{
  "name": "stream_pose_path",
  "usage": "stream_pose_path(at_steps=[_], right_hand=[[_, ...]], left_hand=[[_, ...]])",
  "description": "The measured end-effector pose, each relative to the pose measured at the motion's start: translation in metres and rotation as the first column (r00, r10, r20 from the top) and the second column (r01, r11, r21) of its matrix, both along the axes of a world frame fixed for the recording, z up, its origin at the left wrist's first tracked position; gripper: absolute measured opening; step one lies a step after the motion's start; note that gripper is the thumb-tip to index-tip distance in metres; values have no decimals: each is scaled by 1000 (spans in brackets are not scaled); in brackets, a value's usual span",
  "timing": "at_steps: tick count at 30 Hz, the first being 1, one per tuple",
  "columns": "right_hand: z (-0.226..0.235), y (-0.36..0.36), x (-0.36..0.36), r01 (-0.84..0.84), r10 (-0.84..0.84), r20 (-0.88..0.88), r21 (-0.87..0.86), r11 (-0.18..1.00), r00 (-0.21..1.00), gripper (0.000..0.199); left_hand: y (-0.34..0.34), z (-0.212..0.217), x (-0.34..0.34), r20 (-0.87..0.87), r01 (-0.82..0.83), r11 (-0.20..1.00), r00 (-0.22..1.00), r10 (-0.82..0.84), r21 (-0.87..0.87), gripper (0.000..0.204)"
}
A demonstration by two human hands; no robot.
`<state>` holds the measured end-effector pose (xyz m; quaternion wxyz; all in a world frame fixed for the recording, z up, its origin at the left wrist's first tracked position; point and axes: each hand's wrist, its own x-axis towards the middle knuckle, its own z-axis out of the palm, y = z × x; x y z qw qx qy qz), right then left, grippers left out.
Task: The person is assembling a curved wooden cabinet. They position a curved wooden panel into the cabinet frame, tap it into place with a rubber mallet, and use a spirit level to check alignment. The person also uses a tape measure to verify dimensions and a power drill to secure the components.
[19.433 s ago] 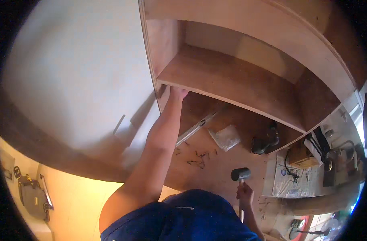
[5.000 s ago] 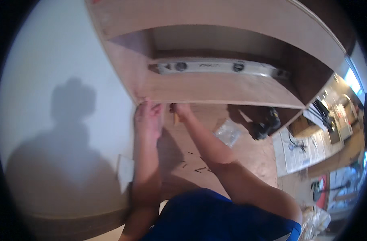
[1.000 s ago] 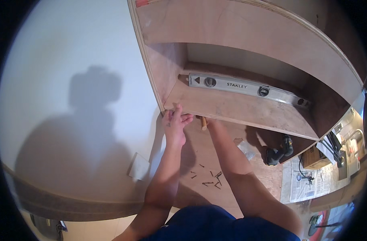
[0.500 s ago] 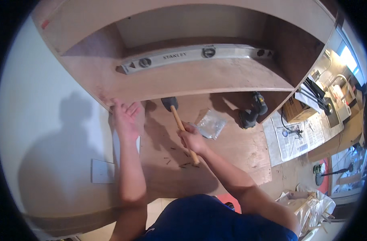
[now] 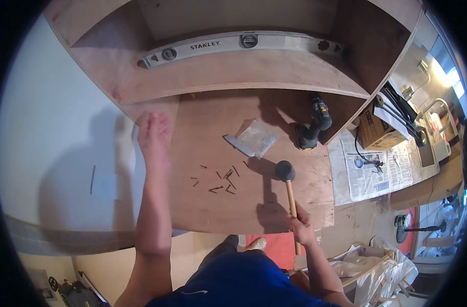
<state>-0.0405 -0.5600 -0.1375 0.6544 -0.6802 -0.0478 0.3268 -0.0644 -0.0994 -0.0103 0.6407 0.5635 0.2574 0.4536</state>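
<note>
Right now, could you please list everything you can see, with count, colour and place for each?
spirit level: one, grey, lying on the shelf
shelf: one, brown wood, in the cabinet
nails: a scatter, dark, on the lower board
plastic bag: one, clear, behind the nails
power drill: one, black, right corner of the cabinet
newspapers: several sheets, on the floor at right
cardboard box: one, brown, by the newspapers
mallet: one, black head, wooden handle, in the right hand
left hand: on the cabinet's side panel
right hand: grip on the handle
</note>
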Motion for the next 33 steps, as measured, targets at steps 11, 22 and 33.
stream_pose_path(at_steps=[11,22,33], right_hand=[[-67,-44,-8,130,-133,88,47,990,987,62],[-64,-33,-8,153,-152,80,-6,988,985,67],[-50,-26,-3,149,-147,80,-23,989,986,67]], left_hand=[[79,131,115,-49,1,127,923,382,992,50],[86,153,202,-722,688,266,691,46,675,43],[84,141,179,-645,629,266,763,-32,731,39]])
